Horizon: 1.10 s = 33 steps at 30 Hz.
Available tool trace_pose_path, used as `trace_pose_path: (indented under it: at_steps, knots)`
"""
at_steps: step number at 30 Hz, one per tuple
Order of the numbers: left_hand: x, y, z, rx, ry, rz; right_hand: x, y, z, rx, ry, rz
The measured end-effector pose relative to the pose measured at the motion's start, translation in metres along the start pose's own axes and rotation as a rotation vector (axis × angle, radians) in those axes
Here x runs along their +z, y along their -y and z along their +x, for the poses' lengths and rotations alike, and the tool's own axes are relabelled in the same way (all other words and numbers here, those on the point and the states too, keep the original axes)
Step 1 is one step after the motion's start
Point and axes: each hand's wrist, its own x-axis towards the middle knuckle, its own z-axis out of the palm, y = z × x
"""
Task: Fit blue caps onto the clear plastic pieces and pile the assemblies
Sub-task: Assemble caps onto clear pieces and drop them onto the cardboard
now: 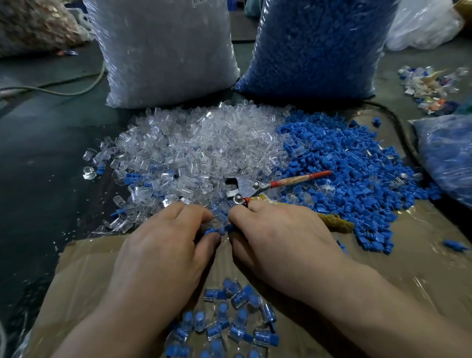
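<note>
Pinched between curled fingertips of left hand (pixel 163 245) and right hand (pixel 278 242), above cardboard (pixel 89 276): blue cap (pixel 217 230); any clear piece there hidden by fingers; assemblies (pixel 229 319) piled nearer, partly cut off below.

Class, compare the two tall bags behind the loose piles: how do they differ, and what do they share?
The left bag holds clear pieces; the right bag holds blue caps. The left bag carries a white label at its top; the right bag shows none. Both are full, see-through plastic sacks standing upright.
</note>
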Motion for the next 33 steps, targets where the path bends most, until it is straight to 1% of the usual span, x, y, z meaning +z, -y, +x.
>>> trace_pose_path:
  at_steps: [7, 13, 17, 20, 24, 27, 33]
  knots:
    - [-0.0009, -0.0008, -0.0026, 0.019, 0.005, -0.02, -0.0013, 0.0013, -0.0023, -0.014, 0.025, -0.008]
    - [-0.001, -0.0023, -0.0014, -0.023, 0.023, -0.047, -0.0012, 0.0015, -0.0019, -0.009, 0.017, 0.023]
    - [0.0004, -0.0023, -0.0001, -0.083, 0.002, -0.097, 0.0007, -0.0011, -0.0004, 0.031, -0.002, 0.056]
    - [0.0034, -0.0007, -0.0002, -0.096, -0.016, -0.128, -0.0001, -0.001, -0.0002, 0.043, 0.011, 0.07]
    - [0.0036, -0.0011, -0.0006, -0.14, -0.11, -0.263, -0.0015, -0.0006, -0.0011, 0.045, 0.019, 0.07]
    - [0.004, -0.0012, -0.0017, -0.138, -0.151, -0.313, -0.0029, -0.0013, -0.0015, 0.042, 0.015, 0.082]
    - [0.0058, 0.0012, -0.0025, -0.109, -0.141, -0.343, -0.0018, 0.0004, -0.0039, 0.028, -0.002, 0.045]
